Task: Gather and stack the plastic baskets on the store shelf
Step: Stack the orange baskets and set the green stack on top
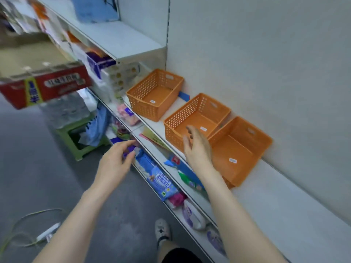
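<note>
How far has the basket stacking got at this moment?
Nothing looks stacked yet: the far basket, middle basket and near basket sit separately in a row on the shelf, all empty. In hand: the right hand is open in front of the middle basket, gripping nothing; the left hand is open and lower, by the packets below. Gathering and nesting all three remains.

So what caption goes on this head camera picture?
Two open hands, right hand and left hand, reach toward three empty orange baskets.

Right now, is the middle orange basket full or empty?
Empty. The middle basket shows its bare orange floor with only a small white sticker.
</note>
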A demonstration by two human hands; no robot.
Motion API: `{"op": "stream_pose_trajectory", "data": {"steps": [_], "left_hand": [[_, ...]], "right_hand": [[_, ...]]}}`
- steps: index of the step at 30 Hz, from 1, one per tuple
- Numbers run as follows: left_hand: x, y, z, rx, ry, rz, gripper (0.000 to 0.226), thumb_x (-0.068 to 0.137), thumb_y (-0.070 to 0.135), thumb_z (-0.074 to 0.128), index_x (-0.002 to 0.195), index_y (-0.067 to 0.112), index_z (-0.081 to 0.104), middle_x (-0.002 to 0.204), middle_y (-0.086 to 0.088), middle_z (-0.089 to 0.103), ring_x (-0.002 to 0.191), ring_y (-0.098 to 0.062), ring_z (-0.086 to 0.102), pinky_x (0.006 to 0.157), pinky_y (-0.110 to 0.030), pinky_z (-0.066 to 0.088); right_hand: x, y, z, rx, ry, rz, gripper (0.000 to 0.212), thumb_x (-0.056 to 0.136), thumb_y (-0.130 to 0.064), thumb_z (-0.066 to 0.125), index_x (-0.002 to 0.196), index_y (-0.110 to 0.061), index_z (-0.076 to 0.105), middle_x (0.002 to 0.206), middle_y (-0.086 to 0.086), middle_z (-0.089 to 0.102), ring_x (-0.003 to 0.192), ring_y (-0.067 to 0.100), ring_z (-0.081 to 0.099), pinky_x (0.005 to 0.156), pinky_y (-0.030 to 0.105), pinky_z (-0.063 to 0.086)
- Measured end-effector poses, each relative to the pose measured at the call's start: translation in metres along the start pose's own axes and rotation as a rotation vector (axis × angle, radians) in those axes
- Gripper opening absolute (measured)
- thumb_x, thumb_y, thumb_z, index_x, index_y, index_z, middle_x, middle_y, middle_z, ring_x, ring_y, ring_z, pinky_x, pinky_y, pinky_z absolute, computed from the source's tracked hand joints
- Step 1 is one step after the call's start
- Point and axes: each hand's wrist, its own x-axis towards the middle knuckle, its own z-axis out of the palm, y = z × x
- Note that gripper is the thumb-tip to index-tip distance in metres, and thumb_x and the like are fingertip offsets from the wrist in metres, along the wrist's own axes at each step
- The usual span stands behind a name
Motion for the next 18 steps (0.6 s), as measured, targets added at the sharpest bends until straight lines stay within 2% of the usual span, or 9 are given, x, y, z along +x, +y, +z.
{"op": "stream_pose_trajectory", "data": {"steps": [2,5,9,11,14,16,18], "left_hand": [[0.040,-0.008,-0.006,0.030,0.000,0.011,0.037,0.089,0.019,0.063,0.126,0.023,0.063,0.113,0.003,0.065,0.100,-0.017,0.065,0.091,-0.033,0.049],[0.100,-0.013,-0.012,0.088,-0.019,0.048,0.039,0.091,0.024,0.061,0.130,0.024,0.059,0.124,0.001,0.063,0.107,-0.021,0.063,0.094,-0.038,0.049],[0.176,-0.018,-0.014,0.186,-0.064,0.085,0.043,0.094,0.028,0.055,0.136,0.022,0.054,0.134,0.000,0.058,0.122,-0.021,0.055,0.099,-0.040,0.045],[0.211,-0.022,-0.013,0.229,-0.090,0.099,0.044,0.094,0.028,0.054,0.138,0.020,0.053,0.137,-0.001,0.056,0.126,-0.023,0.052,0.100,-0.039,0.042],[0.258,-0.028,-0.009,0.267,-0.126,0.123,0.047,0.093,0.028,0.056,0.138,0.017,0.053,0.138,-0.006,0.055,0.123,-0.027,0.053,0.101,-0.040,0.041],[0.284,-0.035,-0.003,0.263,-0.145,0.139,0.049,0.092,0.027,0.058,0.139,0.014,0.052,0.134,-0.010,0.058,0.118,-0.030,0.056,0.098,-0.041,0.044],[0.312,-0.041,0.006,0.251,-0.199,0.113,0.053,0.092,0.028,0.058,0.142,0.015,0.046,0.133,-0.012,0.058,0.119,-0.030,0.055,0.097,-0.041,0.044]], "right_hand": [[0.054,-0.005,0.013,-0.041,-0.024,0.002,0.042,0.102,-0.027,0.045,0.142,-0.016,0.046,0.140,0.006,0.056,0.129,0.024,0.051,0.102,0.033,0.038],[0.133,0.001,0.035,-0.103,-0.016,0.036,0.048,0.100,-0.025,0.047,0.145,-0.009,0.042,0.142,0.016,0.054,0.131,0.034,0.049,0.107,0.040,0.037],[0.208,0.017,0.070,-0.176,-0.110,0.264,0.057,0.098,-0.031,0.047,0.148,-0.008,0.033,0.143,0.025,0.048,0.129,0.042,0.046,0.105,0.045,0.037],[0.224,0.021,0.089,-0.208,-0.186,0.334,0.062,0.097,-0.028,0.049,0.152,-0.009,0.026,0.153,0.025,0.031,0.136,0.044,0.038,0.109,0.047,0.034],[0.224,0.019,0.112,-0.206,-0.206,0.390,0.076,0.089,-0.003,0.052,0.156,-0.008,0.015,0.164,0.019,0.002,0.148,0.041,0.018,0.118,0.046,0.028],[0.209,0.015,0.120,-0.170,-0.195,0.364,0.082,0.085,0.007,0.051,0.157,-0.008,0.014,0.167,0.012,-0.002,0.152,0.033,0.014,0.120,0.039,0.027],[0.193,0.005,0.125,-0.110,-0.245,0.287,0.080,0.089,0.006,0.048,0.158,-0.013,0.013,0.168,0.002,-0.003,0.153,0.023,0.014,0.121,0.033,0.024]]}}
